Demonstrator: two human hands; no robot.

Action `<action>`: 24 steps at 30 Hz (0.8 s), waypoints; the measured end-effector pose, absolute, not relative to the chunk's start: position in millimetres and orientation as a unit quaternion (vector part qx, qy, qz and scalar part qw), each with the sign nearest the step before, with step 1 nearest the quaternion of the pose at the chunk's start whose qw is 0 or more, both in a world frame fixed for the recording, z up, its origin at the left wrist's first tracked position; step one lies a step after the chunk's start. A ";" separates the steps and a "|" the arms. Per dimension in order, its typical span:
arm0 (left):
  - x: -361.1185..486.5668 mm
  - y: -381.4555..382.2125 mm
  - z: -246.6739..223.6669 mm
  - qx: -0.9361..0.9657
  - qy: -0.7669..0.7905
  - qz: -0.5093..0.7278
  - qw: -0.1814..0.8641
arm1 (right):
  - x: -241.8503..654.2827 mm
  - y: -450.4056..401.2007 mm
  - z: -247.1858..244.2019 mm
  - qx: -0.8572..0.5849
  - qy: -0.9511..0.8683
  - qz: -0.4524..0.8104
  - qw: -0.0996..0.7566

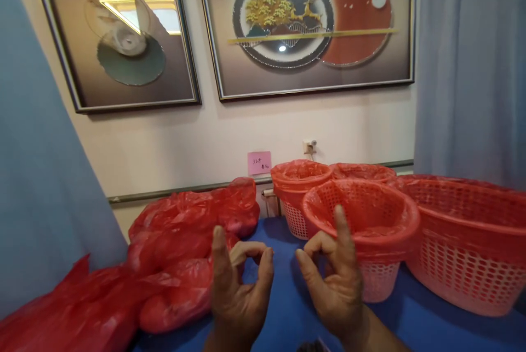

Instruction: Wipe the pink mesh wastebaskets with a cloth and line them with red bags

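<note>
My left hand [242, 286] is raised over the blue table, its thumb and a bent finger meeting in a ring and another finger pointing up. Through that ring only the table's blue shows. Opposite it, my right hand [335, 281] makes a similar pinch with one finger upright, and nothing is visible in it. Behind the right hand stands a red basket lined with a red plastic bag [361, 220]. Red plastic bags [176, 253], bulging with contents I cannot make out, lie beside the left hand. A gap separates the two hands.
A large red basket [468, 259] stands at the right, with smaller lined baskets [299, 188] behind. Blue cloth [275, 231] covers the table. On the wall are a pink note [259, 163], a socket [309, 147] and framed pictures [308, 89]. Curtains [468, 67] hang at both sides.
</note>
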State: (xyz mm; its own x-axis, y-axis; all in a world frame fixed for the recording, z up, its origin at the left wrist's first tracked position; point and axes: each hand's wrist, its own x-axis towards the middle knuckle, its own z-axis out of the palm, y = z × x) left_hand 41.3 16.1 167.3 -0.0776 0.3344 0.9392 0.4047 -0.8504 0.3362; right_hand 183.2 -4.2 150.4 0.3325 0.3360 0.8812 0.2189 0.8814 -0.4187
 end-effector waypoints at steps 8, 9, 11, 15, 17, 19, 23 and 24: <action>21.9 67.6 198.4 -0.672 -0.351 -0.645 0.091 | 173.5 43.5 183.5 -0.316 -0.560 -0.071 0.763; 18.9 83.1 192.2 -0.661 -0.401 -0.630 0.075 | 171.4 59.8 176.3 -0.356 -0.553 -0.071 0.750; 14.0 109.9 173.5 -0.651 -0.478 -0.589 0.024 | 167.3 89.4 154.9 -0.430 -0.549 -0.064 0.714; 10.1 133.0 139.1 -0.651 -0.510 -0.562 0.000 | 162.4 120.0 108.7 -0.471 -0.552 -0.049 0.686; 10.5 132.5 135.0 -0.656 -0.502 -0.564 0.002 | 162.8 122.7 96.0 -0.468 -0.562 -0.042 0.681; 11.1 129.5 138.8 -0.653 -0.504 -0.565 0.001 | 164.9 122.1 92.5 -0.473 -0.563 -0.037 0.676; 11.5 124.3 149.2 -0.652 -0.506 -0.565 0.002 | 169.4 117.9 98.7 -0.472 -0.563 -0.029 0.678; 11.4 122.8 150.1 -0.653 -0.503 -0.566 0.003 | 170.3 116.1 100.6 -0.468 -0.566 -0.027 0.678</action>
